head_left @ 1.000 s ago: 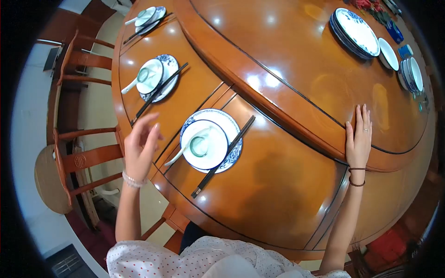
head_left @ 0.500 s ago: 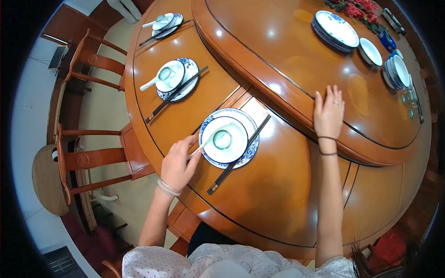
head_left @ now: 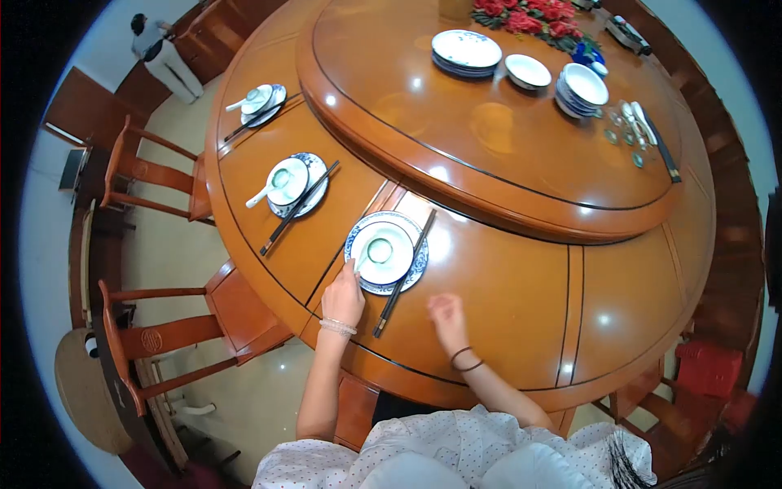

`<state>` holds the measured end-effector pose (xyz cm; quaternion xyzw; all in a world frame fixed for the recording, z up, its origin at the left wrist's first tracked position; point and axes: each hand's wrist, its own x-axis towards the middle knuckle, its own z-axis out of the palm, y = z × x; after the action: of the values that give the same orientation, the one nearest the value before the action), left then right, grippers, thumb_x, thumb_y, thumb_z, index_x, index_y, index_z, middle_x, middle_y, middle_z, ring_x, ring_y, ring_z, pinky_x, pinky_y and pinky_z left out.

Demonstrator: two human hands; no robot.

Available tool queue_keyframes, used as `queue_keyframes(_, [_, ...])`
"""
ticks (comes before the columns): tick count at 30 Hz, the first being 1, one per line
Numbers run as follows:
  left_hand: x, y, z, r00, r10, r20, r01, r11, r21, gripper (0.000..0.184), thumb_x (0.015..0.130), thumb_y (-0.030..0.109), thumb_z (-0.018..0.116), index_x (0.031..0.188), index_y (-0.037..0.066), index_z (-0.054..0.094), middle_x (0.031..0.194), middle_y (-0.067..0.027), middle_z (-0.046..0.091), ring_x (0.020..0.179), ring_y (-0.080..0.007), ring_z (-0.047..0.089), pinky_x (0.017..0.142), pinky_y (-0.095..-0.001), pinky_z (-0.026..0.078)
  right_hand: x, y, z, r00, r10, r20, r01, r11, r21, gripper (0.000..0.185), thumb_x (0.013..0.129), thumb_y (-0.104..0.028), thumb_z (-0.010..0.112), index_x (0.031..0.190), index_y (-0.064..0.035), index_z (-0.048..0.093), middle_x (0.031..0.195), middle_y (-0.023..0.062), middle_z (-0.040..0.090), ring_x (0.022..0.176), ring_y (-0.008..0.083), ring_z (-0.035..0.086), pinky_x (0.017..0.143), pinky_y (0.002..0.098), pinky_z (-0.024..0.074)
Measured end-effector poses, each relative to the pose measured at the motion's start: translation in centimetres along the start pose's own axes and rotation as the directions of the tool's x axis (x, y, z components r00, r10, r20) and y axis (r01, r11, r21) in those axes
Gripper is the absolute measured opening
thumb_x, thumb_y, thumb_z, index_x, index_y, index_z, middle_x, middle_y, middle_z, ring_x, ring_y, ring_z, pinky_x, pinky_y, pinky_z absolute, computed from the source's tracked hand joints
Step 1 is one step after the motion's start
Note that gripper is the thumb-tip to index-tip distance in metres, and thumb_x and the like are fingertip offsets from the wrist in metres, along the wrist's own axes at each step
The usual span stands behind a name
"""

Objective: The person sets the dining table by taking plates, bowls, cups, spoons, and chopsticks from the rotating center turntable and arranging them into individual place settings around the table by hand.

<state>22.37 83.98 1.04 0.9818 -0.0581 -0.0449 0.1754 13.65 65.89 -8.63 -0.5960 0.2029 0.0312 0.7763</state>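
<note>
My left hand (head_left: 344, 295) is closed at the lower left edge of the nearest place setting, its fingers on the handle of a white spoon (head_left: 359, 269). That spoon lies in a white bowl (head_left: 395, 270) with a small glass cup (head_left: 380, 250). Under the bowl is a blue-patterned plate (head_left: 420, 265), with black chopsticks (head_left: 394, 303) across its right side. My right hand (head_left: 446, 314) hovers over the wooden table (head_left: 505, 326), right of the chopsticks. Its fingers are curled and blurred, and whether they hold anything cannot be made out.
Two more settings (head_left: 313, 196) (head_left: 275, 102) line the table's left side. The raised turntable (head_left: 366, 130) carries stacked plates (head_left: 466, 50), bowls (head_left: 583, 85), spoons (head_left: 639, 122), chopsticks (head_left: 664, 151) and red flowers (head_left: 533, 16). Chairs (head_left: 175, 334) stand at left. A person (head_left: 163, 57) is in the far left background.
The view has swung toward the right. My left hand has closed at the spoon handle. My right hand has left the turntable and come back toward the near setting, its fingers now curled.
</note>
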Motion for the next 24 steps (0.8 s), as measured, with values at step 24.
queue_keyframes(24, [-2.3,7.0,-3.4,0.835,-0.196,-0.515,-0.131,0.838,-0.53,0.031,0.083,0.008,0.052,0.109,-0.009,0.047,0.088,-0.0154,0.058,0.073,-0.0171,0.054,0.063,-0.0284,0.044,-4.8,-6.8,-10.2,0.924,-0.135,-0.359,-0.018,0.919,-0.393,0.021,0.085,-0.022,0.052,0.086,-0.0021,0.047,0.071,0.0045,0.047,0.068,0.0133,0.044,0.063,0.0271,0.0401])
